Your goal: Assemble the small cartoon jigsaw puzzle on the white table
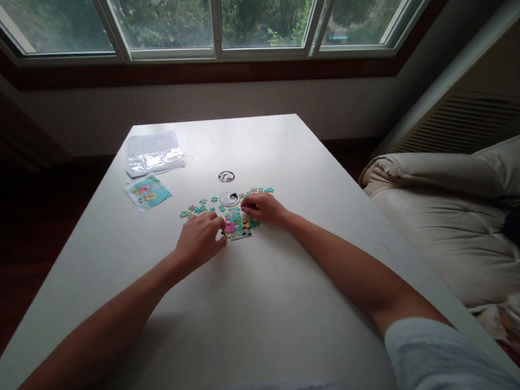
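Note:
A partly joined jigsaw puzzle (236, 226) in teal, pink and yellow lies flat on the white table (255, 320). At its left edge rests my left hand (200, 236), thumb and fingers apart, with the fingertips touching or very close to the pieces. My right hand (265, 209) is over the puzzle's upper right side, its fingers bent and pinched together; whatever they may hold is hidden. Loose puzzle pieces (200, 207) are scattered beyond my left hand, and more puzzle pieces (259, 190) lie behind my right hand.
A round tin (223, 200) stands just behind the puzzle, with a round lid (226, 177) farther back. To the left are a colourful picture card (151, 193) and a clear plastic bag (154, 154) over papers. A cream padded seat (442, 230) flanks the table's right side.

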`<state>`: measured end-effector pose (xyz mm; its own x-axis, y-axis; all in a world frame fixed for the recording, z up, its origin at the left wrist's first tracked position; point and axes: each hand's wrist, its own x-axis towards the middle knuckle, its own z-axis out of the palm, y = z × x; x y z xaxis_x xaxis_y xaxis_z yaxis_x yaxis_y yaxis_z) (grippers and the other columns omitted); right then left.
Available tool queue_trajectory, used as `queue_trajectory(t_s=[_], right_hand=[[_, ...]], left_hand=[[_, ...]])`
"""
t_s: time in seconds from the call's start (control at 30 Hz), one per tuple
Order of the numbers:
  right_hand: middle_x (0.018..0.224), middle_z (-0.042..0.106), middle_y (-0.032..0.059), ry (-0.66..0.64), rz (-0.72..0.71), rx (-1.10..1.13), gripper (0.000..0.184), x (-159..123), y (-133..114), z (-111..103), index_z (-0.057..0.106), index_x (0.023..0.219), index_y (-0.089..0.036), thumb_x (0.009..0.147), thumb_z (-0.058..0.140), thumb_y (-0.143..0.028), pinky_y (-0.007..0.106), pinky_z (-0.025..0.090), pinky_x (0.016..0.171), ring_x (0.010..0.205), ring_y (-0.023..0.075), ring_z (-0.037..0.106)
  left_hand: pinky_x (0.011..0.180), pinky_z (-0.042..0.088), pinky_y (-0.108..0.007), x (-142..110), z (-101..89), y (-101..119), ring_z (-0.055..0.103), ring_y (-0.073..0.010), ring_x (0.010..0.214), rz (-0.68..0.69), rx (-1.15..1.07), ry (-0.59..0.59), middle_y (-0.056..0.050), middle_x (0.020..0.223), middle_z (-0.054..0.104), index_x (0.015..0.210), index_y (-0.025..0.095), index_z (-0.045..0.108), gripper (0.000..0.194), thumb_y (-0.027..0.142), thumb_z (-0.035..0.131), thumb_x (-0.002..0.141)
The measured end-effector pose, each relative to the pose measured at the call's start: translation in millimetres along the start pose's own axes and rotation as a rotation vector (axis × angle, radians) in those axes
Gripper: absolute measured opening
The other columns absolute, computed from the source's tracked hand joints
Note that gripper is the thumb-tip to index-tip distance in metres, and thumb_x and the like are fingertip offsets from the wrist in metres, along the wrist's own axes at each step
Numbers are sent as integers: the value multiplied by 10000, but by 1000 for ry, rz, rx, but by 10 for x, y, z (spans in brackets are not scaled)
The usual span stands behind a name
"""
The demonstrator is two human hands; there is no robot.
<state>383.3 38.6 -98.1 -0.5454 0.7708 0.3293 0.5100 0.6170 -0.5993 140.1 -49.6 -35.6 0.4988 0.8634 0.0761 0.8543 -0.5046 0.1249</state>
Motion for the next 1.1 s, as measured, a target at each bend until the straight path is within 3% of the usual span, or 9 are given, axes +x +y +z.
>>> queue_trajectory(t_s=[0.7,0.87,1.1], right_hand=[[756,611,-1,14,-35,-33,65,11,29,22,693,875,-200,882,629,-210,250,368,654,675,137,516],[756,613,-2,15,-40,-38,62,5,32,25,693,876,-199,879,632,-207,247,366,649,671,134,515],[757,619,2,9,-35,-39,65,1,30,23,693,868,-199,879,629,-206,245,366,649,671,135,517]], left_hand=[[811,445,-372,-1,83,66,644,-260,979,4,55,-34,-63,1015,680,1025,225,671,185,257,587,864],[800,442,-365,-19,21,63,652,-262,968,32,64,-17,-56,1018,700,1072,233,661,206,303,613,885],[724,425,-342,-65,-79,90,688,-261,866,13,74,-118,-52,881,749,952,277,751,190,305,565,922]])
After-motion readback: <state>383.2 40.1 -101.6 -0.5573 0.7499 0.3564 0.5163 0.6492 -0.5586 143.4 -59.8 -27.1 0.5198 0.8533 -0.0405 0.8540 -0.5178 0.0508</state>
